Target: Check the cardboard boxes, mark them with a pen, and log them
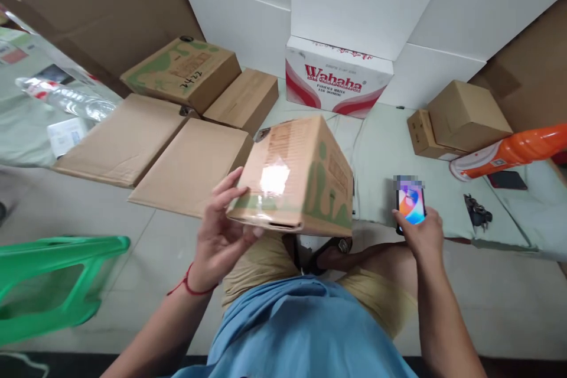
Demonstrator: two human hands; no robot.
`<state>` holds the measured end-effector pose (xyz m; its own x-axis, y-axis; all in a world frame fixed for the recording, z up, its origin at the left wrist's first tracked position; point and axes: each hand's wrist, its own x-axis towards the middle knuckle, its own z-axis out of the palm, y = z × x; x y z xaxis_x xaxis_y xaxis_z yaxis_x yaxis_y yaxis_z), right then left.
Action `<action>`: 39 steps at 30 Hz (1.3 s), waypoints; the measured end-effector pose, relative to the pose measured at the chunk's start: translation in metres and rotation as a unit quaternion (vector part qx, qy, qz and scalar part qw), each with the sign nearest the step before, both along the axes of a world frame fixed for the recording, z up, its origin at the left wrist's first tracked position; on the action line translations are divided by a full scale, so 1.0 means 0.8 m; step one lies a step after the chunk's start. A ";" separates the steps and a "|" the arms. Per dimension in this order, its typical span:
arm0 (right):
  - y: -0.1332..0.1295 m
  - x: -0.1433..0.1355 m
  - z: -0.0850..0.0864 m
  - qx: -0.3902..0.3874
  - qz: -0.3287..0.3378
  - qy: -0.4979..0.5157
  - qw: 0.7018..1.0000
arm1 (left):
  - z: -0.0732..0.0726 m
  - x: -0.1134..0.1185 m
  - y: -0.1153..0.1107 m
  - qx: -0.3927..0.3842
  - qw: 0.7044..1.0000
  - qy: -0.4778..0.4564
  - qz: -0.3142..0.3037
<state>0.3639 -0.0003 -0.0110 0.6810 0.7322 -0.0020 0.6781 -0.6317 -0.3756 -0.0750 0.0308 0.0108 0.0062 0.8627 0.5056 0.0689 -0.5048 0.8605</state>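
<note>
My left hand (228, 224) grips the near left corner of a cardboard box (287, 171) with green printing and shiny tape. The box is tilted above my lap, its thumb-side edge held from below and fingers on its side. At the right, my right hand (420, 229) is closed around the lower end of a smartphone (410, 204) with a lit, colourful screen. The phone is at the front edge of the green-covered surface (381, 147); whether it rests there I cannot tell.
Behind stands a white and red Wahaha carton (339, 77). Cardboard boxes (181, 71) and flat-topped cartons (195, 165) are on the left. To the right are small boxes (469, 115), an orange bottle (509, 150) and keys (478, 211). A green stool (57, 283) stands at lower left.
</note>
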 end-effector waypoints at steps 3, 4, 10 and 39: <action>0.001 -0.011 -0.029 -0.081 -0.037 0.007 0.996 | -0.002 -0.002 -0.002 -0.101 0.981 -0.163 0.034; 0.000 -0.014 -0.034 -0.088 -0.037 0.009 0.995 | -0.001 -0.001 -0.001 -0.131 0.968 -0.207 0.046; 0.003 -0.009 -0.034 -0.058 0.013 -0.017 0.998 | -0.003 0.004 0.018 -0.197 0.919 -0.309 0.145; 0.037 -0.139 -0.001 0.007 0.165 0.703 0.692 | -0.048 0.065 0.029 -0.384 0.899 -0.208 0.008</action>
<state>0.2528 0.0289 -0.0121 -0.1917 0.8539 -0.4838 -0.2569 -0.5194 -0.8150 -0.0233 0.0541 -0.0275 -0.0605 0.9568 -0.2844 -0.3374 0.2485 0.9080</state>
